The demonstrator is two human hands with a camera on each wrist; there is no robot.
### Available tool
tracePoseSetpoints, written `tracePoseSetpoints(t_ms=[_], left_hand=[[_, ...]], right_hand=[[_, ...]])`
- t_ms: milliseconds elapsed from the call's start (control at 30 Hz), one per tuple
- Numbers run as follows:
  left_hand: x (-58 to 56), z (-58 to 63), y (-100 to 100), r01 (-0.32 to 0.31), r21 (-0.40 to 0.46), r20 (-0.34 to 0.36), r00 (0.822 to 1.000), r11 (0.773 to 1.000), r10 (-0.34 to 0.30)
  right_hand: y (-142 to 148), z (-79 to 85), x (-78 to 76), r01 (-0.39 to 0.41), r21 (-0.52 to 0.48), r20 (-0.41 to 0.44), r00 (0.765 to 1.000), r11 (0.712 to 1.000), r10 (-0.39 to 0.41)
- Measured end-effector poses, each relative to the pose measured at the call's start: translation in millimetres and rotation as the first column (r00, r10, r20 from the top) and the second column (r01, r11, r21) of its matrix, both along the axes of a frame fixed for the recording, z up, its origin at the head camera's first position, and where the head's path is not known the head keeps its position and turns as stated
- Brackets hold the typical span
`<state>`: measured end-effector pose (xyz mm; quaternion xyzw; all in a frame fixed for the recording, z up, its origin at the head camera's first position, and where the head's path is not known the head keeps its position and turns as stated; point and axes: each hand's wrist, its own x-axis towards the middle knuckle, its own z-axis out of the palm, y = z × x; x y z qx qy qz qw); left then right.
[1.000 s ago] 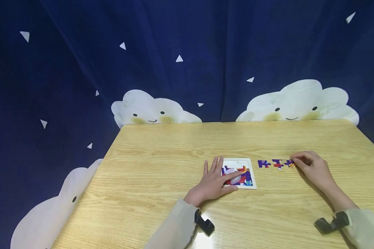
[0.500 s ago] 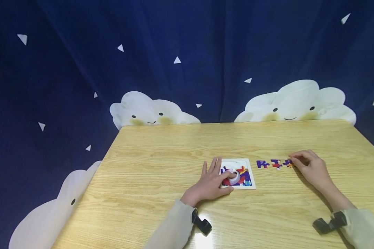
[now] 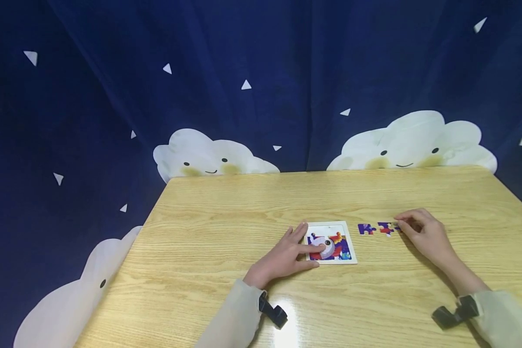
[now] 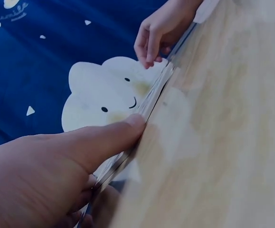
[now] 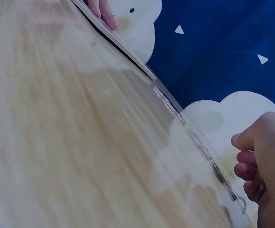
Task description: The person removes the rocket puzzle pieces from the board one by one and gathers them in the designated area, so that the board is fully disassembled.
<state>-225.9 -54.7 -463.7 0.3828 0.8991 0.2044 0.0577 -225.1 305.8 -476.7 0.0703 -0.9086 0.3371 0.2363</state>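
White-framed puzzle [image 3: 342, 243], pieces [image 3: 385, 228] and hands [image 3: 282, 253] well inside table's far edge [image 3: 304, 173]

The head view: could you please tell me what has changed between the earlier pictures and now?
The right hand has moved slightly left, covering more of the rightmost loose piece; I cannot tell whether it grips it. The left hand has drawn back left, its index finger uncovering more of the framed puzzle. The puzzle and other two pieces stayed put.
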Motion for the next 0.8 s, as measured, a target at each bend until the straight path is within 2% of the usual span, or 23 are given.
tracePoseSetpoints(t_ms=[300, 600, 800], left_hand=[[6.0, -3.1, 0, 0.001, 0.040, -0.126, 0.992, 0.999, 0.004], [6.6, -8.5, -1, -0.007, 0.075, -0.138, 0.990, 0.997, 0.017], [5.7, -8.1, 0, -0.016, 0.057, -0.143, 0.989, 0.998, 0.024]], right_hand=[[-28, 1.5, -1.6, -0.076, -0.009, -0.014, 0.997, 0.997, 0.076], [-67, -1.4, -6.4, -0.196, -0.027, -0.023, 0.980, 0.980, 0.195], [-91, 0.4, -10.0, -0.266, -0.030, 0.009, 0.964, 0.963, 0.267]])
